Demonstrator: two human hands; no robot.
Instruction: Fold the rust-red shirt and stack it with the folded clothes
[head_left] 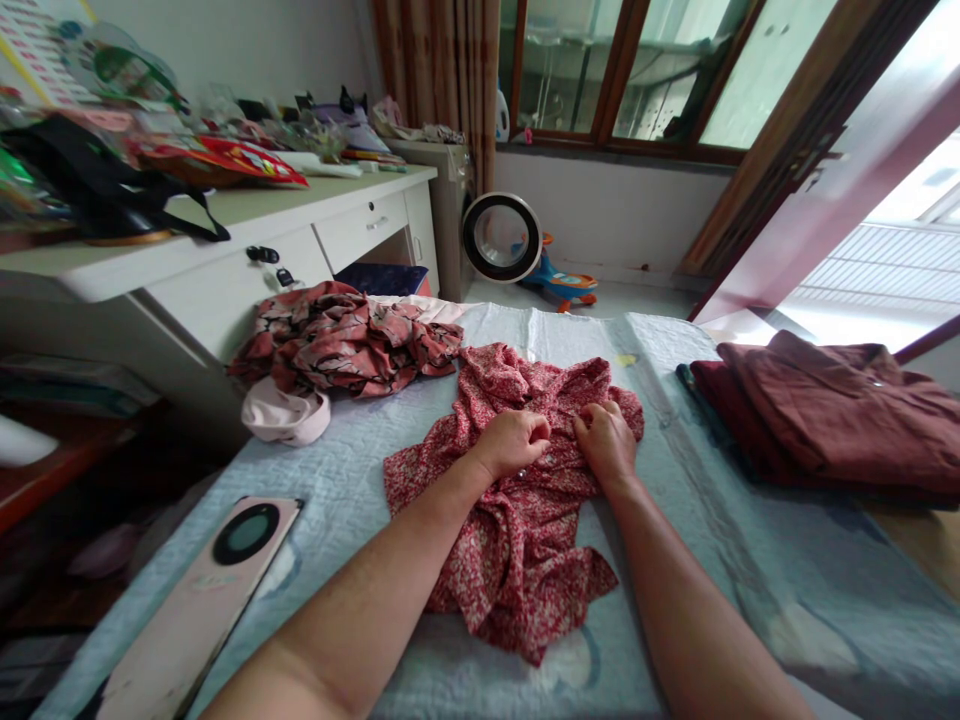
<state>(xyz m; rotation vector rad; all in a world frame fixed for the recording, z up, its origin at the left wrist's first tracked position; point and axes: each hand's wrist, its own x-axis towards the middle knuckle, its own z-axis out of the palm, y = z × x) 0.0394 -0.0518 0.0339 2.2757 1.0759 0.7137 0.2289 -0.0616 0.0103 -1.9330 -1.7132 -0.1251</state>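
Note:
A red shirt with a small pale floral print lies crumpled on the light blue bed cover, its collar end away from me. My left hand is closed on the middle of the shirt, fingers curled into the cloth. Just to its right, my right hand pinches the fabric near the shirt's right side. The fingertips of both hands are partly hidden, and the cloth between them is bunched.
Folded dark red clothes are stacked at the right. At the left lie a rumpled reddish patterned garment, a pale pink band and a pink phone. Beyond stand a cluttered desk and a washing machine with its round door ajar.

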